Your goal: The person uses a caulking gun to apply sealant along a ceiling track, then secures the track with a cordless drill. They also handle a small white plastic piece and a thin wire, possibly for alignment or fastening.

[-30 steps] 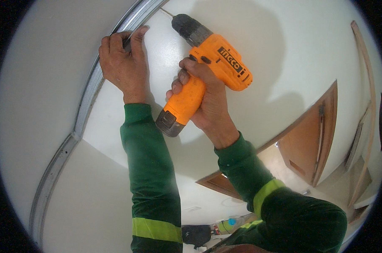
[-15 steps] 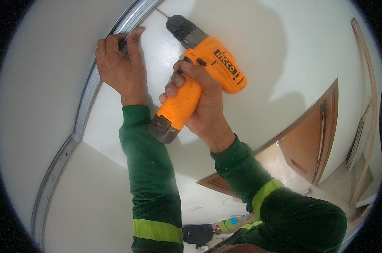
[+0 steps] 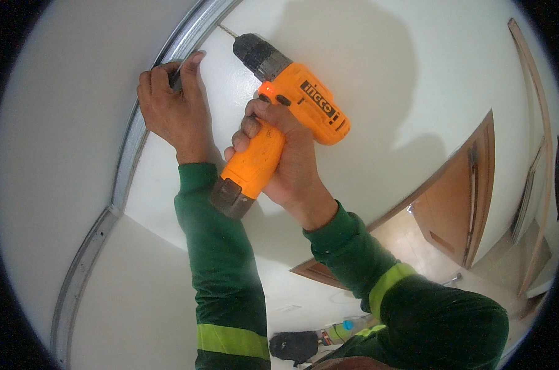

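A cordless drill (image 3: 313, 105) with an orange body and black chuck is in my right hand (image 3: 292, 163), its fingers wrapped round the handle. The thin drill bit (image 3: 228, 31) points up and left, its tip at the edge of a grey metal channel (image 3: 193, 34). A small light glows orange-red above the drill's trigger area. My left hand (image 3: 176, 117) is closed on the channel below the bit, thumb on the near side and fingers curled over it. What lies inside its grip is partly hidden.
The channel runs along the white wall and bends at a joint (image 3: 114, 209). At right are a wooden door (image 3: 443, 209), a long wooden strip (image 3: 531, 68) and boards leaning on the wall (image 3: 526, 191). A black bag (image 3: 293, 346) and a blue-capped bottle (image 3: 340, 332) lie below.
The drill and my right hand have shifted slightly left and down in the picture. The drill's small light has come on. My left hand keeps its grip on the channel.
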{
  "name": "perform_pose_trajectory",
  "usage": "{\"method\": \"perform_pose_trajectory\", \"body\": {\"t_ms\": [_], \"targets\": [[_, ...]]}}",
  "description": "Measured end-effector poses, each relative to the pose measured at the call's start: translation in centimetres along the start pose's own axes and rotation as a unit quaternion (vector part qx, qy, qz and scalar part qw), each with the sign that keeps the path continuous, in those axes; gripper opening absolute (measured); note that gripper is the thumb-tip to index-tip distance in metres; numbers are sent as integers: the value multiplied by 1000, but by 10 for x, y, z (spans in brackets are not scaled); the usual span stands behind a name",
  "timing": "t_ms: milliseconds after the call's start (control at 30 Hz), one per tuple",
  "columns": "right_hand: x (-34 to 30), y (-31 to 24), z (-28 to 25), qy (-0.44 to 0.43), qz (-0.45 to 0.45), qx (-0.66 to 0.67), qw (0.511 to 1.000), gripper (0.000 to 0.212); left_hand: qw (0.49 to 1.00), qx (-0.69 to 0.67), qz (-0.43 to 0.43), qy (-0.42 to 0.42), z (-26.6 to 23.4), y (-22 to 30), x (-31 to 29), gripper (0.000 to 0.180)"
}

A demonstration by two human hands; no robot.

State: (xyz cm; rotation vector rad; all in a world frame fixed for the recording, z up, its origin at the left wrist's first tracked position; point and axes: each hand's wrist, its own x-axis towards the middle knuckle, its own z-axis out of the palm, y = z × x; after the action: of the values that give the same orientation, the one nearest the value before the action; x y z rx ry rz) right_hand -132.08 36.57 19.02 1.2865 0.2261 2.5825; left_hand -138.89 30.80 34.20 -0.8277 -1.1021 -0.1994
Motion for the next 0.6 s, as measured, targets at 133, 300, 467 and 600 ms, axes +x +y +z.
{"method": "perform_pose_trajectory", "body": {"t_ms": [133,300,467,600], "targets": [[-1,0,3,-5,-7,-3,1000,19,1000,0,11,-1,2,-1,1,46],[-3,2,4,0,-12,-6,1000,19,1000,1,9,-7,-2,-1,1,46],[-1,0,6,25,-13,27,999,18,1000,-11,-2,-5,-1,2,1,45],[-1,3,6,25,-20,18,999,17,1000,-8,12,4,-2,1,1,45]]}}
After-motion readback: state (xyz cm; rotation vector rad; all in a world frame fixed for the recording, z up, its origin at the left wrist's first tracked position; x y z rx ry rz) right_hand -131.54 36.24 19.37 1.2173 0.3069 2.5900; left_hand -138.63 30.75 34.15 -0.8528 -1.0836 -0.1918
